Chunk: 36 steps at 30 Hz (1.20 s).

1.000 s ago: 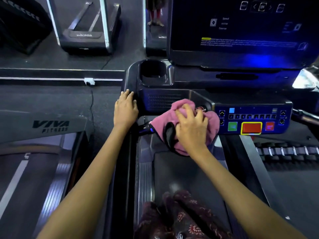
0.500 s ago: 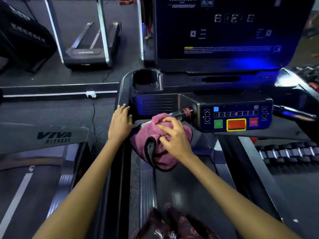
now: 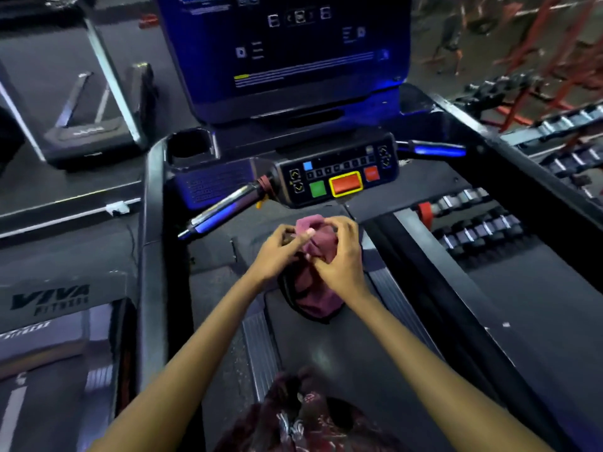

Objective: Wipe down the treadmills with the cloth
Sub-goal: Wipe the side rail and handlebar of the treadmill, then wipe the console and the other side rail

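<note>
2 hands, left hand (image 3: 277, 252) and right hand (image 3: 339, 259), grip pink cloth (image 3: 315, 290) above treadmill (image 3: 408, 347)

Dim, blurred, perhaps blue-lit

Pink cloth (image 3: 315, 275), bunched and crumpled, dark trim along its lower edge, hanging in mid-air over the front of the treadmill (image 3: 359, 370) belt, just below the button panel. Gripped from both sides at its top, lower part drooping loose. Treadmill dark, belt running toward the viewer, ribbed grey side rails, big dark screen with blue glow on top, green and red buttons.
</note>
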Tool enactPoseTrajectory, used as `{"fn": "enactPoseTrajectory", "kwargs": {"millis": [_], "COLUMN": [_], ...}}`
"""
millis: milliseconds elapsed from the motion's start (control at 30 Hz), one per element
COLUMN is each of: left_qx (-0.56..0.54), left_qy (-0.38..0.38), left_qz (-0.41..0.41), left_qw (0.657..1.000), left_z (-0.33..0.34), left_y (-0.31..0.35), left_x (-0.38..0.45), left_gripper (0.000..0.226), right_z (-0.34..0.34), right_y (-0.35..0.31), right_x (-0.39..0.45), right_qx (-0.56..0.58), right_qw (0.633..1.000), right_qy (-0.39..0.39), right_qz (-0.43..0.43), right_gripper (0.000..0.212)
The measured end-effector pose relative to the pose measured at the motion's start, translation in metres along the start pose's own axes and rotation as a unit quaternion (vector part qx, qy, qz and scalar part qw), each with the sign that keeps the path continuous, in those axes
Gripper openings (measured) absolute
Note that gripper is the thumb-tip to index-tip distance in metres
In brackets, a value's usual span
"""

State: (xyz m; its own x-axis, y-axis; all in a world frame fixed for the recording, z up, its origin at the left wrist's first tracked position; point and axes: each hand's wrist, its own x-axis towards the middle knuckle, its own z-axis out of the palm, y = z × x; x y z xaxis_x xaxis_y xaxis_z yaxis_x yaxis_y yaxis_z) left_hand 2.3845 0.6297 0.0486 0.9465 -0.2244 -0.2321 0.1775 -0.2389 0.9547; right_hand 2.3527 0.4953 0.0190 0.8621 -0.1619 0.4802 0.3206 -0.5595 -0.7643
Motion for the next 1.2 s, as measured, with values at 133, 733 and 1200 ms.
{"fn": "enactPoseTrajectory", "kwargs": {"millis": [133, 733, 1200], "left_qx": [0.029, 0.091, 0.041], "left_qy": [0.008, -0.138, -0.338], "left_qz": [0.006, 0.219, 0.004], "left_qw": [1.0, 0.962, 0.94], "left_z": [0.038, 0.114, 0.172], "left_y": [0.004, 0.061, 0.06], "left_x": [-0.006, 0.009, 0.075], "left_gripper": [0.045, 0.016, 0.042], "right_z": [-0.031, -0.184, -0.263], "right_y": [0.005, 0.052, 0.059], "right_x": [-0.011, -0.021, 0.002], "right_qx": [-0.016, -0.065, -0.053], "right_qw": [1.0, 0.963, 0.969], "right_qy": [0.003, -0.157, -0.029], "right_qz": [0.015, 0.208, 0.238], "right_gripper": [0.072, 0.019, 0.027]}}
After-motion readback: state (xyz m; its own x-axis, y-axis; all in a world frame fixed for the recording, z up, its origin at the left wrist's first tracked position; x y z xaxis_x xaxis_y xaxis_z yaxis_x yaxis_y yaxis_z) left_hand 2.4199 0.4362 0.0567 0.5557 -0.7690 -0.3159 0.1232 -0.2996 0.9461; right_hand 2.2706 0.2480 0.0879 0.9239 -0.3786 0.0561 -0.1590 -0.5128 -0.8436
